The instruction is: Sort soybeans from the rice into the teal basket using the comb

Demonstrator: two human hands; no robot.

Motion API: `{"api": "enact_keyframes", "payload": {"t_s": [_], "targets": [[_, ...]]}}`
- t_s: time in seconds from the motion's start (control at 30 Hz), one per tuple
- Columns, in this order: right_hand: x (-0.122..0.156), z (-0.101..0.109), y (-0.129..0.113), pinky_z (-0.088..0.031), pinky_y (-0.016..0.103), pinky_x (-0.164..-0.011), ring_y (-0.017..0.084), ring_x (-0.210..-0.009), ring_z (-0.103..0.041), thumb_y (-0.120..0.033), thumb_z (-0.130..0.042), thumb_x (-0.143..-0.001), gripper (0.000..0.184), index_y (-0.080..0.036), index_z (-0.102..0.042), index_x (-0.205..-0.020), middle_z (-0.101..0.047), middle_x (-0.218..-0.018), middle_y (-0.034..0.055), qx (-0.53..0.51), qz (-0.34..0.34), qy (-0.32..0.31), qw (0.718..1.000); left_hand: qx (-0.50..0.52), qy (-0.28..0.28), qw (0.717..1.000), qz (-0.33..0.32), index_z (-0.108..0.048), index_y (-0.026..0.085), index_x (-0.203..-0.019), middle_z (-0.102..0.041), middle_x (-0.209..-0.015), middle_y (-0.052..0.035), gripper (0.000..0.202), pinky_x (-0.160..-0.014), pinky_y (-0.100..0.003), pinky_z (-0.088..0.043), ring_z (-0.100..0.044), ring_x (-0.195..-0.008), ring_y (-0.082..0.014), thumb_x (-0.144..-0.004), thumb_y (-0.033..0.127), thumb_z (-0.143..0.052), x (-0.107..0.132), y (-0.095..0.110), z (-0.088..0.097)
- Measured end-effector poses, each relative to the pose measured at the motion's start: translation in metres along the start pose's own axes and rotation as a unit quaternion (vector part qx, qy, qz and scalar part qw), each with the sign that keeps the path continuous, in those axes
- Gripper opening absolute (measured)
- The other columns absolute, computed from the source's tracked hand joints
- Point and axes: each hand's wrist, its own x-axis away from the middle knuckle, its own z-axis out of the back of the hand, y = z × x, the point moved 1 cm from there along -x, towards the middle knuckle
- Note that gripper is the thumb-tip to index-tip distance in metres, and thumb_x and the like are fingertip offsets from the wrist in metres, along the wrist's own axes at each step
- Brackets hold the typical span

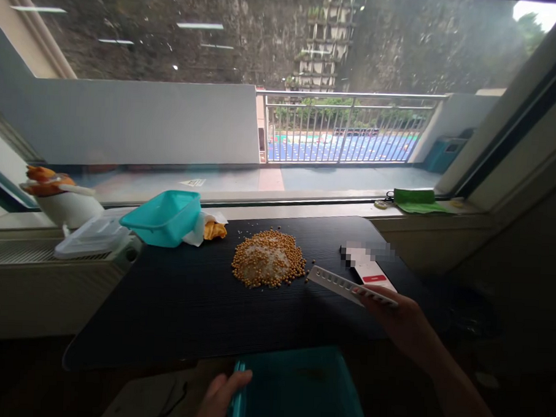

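Note:
In the head view my left hand (pixel 224 395) grips the left rim of a teal plastic bin (pixel 348 384), its thumb over the edge. The bin is below the front edge of the dark table (pixel 185 312). My right hand (pixel 400 318) is closed on a white plastic strip with a row of slots (pixel 332 281), held slanted above the table. The strip's far end is close to the right side of a pile of yellow beans (pixel 283 242), which look like soybeans. Small white grains (pixel 267 263), like rice, are heaped among the beans. A few stray beans lie by the strip's tip.
At the table's back left sit a teal basket (pixel 164 219) and a crumpled orange cloth (pixel 215 230) on white paper. A phone (pixel 370 269) lies at the right. On the sill are a green cloth (pixel 416 200), a clear lid (pixel 95 237) and a white pot (pixel 68 208).

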Motion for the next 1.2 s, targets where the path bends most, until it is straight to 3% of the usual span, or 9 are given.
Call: {"api": "enact_keyframes", "payload": {"t_s": [0.33,0.43,0.6,0.67,0.8,0.87,1.03,1.2], "targets": [[-0.008,-0.007,0.001,-0.050,0.028,-0.063,0.022,-0.071,-0.067,-0.043,-0.060,-0.085,0.031,-0.017,-0.075,-0.093,-0.075,-0.079,0.0048,0.012,0.028,-0.035,0.999,-0.004,-0.001,1.000,0.004,-0.066,0.017,-0.085,-0.074,-0.082,-0.0092,0.041,-0.085,-0.046,-0.051,-0.069,-0.095,-0.0365,-0.062,0.048,-0.080,0.006,0.001,0.003],[-0.002,-0.003,-0.006,-0.050,0.028,-0.063,0.022,-0.072,-0.066,-0.042,-0.058,-0.087,0.031,-0.017,-0.075,-0.093,-0.074,-0.079,0.0048,-0.007,0.024,-0.091,0.995,-0.008,0.000,1.000,0.009,-0.066,0.017,-0.088,-0.074,-0.084,-0.0101,0.042,-0.084,-0.045,-0.051,-0.068,-0.096,-0.0366,-0.063,0.049,-0.079,0.006,0.001,0.004],[0.016,0.006,-0.017,-0.051,0.028,-0.064,0.021,-0.074,-0.066,-0.044,-0.055,-0.089,0.033,-0.018,-0.075,-0.094,-0.074,-0.083,0.0045,-0.048,-0.011,-0.240,0.970,0.010,0.009,1.000,0.008,-0.067,0.019,-0.089,-0.075,-0.087,-0.0101,0.043,-0.081,-0.044,-0.053,-0.069,-0.097,-0.0377,-0.061,0.049,-0.080,0.006,0.000,0.006],[0.016,0.005,-0.018,-0.052,0.029,-0.065,0.022,-0.076,-0.067,-0.044,-0.056,-0.089,0.033,-0.018,-0.074,-0.097,-0.074,-0.085,0.0052,-0.055,-0.011,-0.222,0.973,0.012,0.013,1.000,0.008,-0.067,0.018,-0.092,-0.075,-0.089,-0.0100,0.045,-0.082,-0.044,-0.053,-0.069,-0.097,-0.0368,-0.061,0.048,-0.080,0.005,-0.001,0.006],[0.001,-0.006,-0.013,-0.052,0.029,-0.065,0.023,-0.076,-0.068,-0.044,-0.058,-0.087,0.034,-0.017,-0.075,-0.098,-0.075,-0.086,0.0063,-0.029,0.009,-0.109,0.994,0.012,0.017,1.000,0.014,-0.065,0.016,-0.092,-0.074,-0.088,-0.0105,0.044,-0.082,-0.044,-0.053,-0.069,-0.096,-0.0359,-0.063,0.048,-0.079,0.003,-0.002,0.007],[-0.008,-0.014,-0.011,-0.052,0.030,-0.064,0.024,-0.074,-0.068,-0.043,-0.058,-0.086,0.034,-0.016,-0.075,-0.097,-0.076,-0.084,0.0067,-0.008,0.022,-0.087,0.996,0.014,0.019,1.000,0.016,-0.065,0.017,-0.091,-0.074,-0.086,-0.0104,0.043,-0.082,-0.044,-0.053,-0.069,-0.095,-0.0357,-0.065,0.048,-0.078,0.003,-0.002,0.008],[-0.020,-0.026,-0.008,-0.052,0.029,-0.061,0.023,-0.071,-0.067,-0.042,-0.058,-0.086,0.032,-0.017,-0.075,-0.095,-0.075,-0.078,0.0056,0.008,0.038,-0.086,0.996,0.023,0.021,0.999,0.022,-0.064,0.018,-0.090,-0.074,-0.086,-0.0097,0.041,-0.082,-0.043,-0.053,-0.069,-0.096,-0.0351,-0.065,0.048,-0.078,0.007,-0.001,0.010],[-0.015,-0.022,-0.007,-0.051,0.029,-0.062,0.022,-0.071,-0.066,-0.043,-0.058,-0.087,0.033,-0.016,-0.074,-0.096,-0.074,-0.080,0.0056,-0.002,0.028,-0.125,0.992,0.034,0.026,0.999,0.018,-0.065,0.017,-0.089,-0.074,-0.086,-0.0099,0.041,-0.083,-0.043,-0.053,-0.069,-0.096,-0.0352,-0.065,0.047,-0.079,0.010,0.002,0.013]]}}
